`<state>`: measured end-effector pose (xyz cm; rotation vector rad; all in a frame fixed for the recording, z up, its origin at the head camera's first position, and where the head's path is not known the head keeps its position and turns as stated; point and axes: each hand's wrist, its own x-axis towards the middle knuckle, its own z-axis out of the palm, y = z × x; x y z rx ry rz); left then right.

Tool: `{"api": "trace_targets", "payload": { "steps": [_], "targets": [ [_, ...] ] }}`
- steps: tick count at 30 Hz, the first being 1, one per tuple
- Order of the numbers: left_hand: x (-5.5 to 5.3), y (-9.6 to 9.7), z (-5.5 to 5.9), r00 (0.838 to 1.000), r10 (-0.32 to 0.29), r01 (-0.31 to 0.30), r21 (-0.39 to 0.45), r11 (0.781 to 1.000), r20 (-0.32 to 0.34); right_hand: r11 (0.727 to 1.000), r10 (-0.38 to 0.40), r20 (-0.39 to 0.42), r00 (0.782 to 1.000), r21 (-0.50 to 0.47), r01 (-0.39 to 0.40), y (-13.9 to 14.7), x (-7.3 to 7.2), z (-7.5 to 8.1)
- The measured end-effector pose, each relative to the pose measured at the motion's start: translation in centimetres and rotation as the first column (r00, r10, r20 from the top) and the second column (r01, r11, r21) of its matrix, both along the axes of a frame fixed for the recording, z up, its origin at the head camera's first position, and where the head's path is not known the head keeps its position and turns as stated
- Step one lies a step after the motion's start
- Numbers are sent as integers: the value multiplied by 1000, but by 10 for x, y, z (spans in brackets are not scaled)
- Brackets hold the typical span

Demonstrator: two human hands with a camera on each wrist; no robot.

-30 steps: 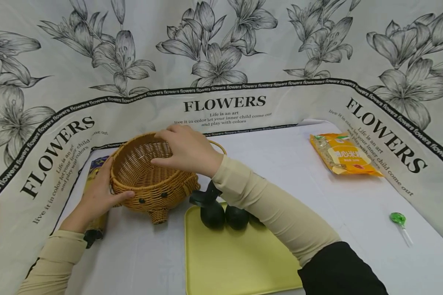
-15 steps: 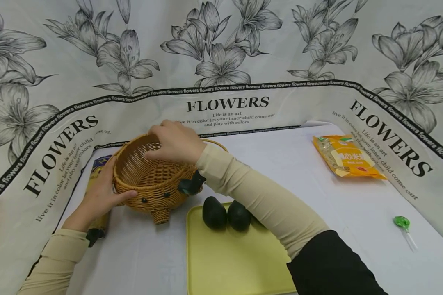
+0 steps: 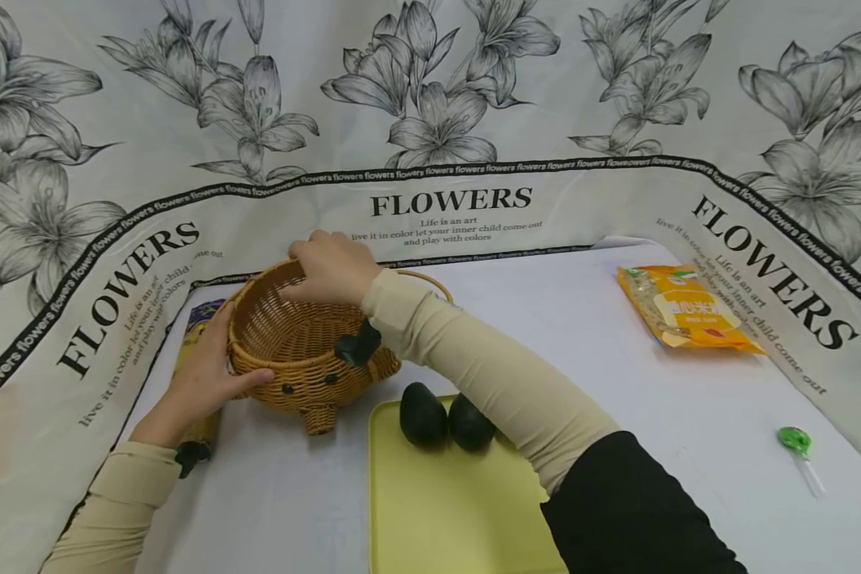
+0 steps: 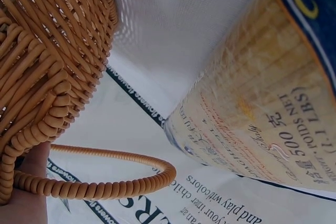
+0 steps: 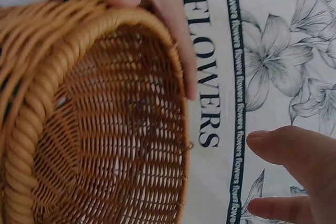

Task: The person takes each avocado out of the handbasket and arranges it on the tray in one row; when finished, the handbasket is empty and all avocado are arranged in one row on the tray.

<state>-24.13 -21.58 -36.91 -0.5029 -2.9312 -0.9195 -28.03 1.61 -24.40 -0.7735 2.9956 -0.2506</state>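
Observation:
A brown wicker basket with dark bead eyes and a snout-like foot is at left on the white table. My left hand grips its left side, thumb over the front rim; a round wicker handle loops beside that hand in the left wrist view. Over the basket's opening, near the back rim, is my right hand. In the right wrist view, the right thumb and a finger stand apart with nothing between them, clear of the rim. Any other right fingers are hidden.
A spaghetti packet lies left of the basket. The yellow tray holds dark avocados, partly hidden by the right arm. An orange food bag and green lollipop lie right. Flower-printed cloth rises behind.
My right hand has shifted left across the basket's opening toward its back rim, uncovering the tops of the avocados. My left hand keeps its grip on the basket.

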Motion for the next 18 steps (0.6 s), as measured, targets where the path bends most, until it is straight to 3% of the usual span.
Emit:
{"api": "trace_targets", "payload": {
  "steps": [7, 18],
  "targets": [
    [-2, 0, -1, 1000, -14, 15, 20, 1000, -28, 998, -20, -20, 1000, 53, 21, -5, -20, -6],
    [-4, -1, -4, 999, -16, 17, 15, 1000, -47, 992, -79, -8, 997, 95, 79, -22, -48, -40]
  ]
}}
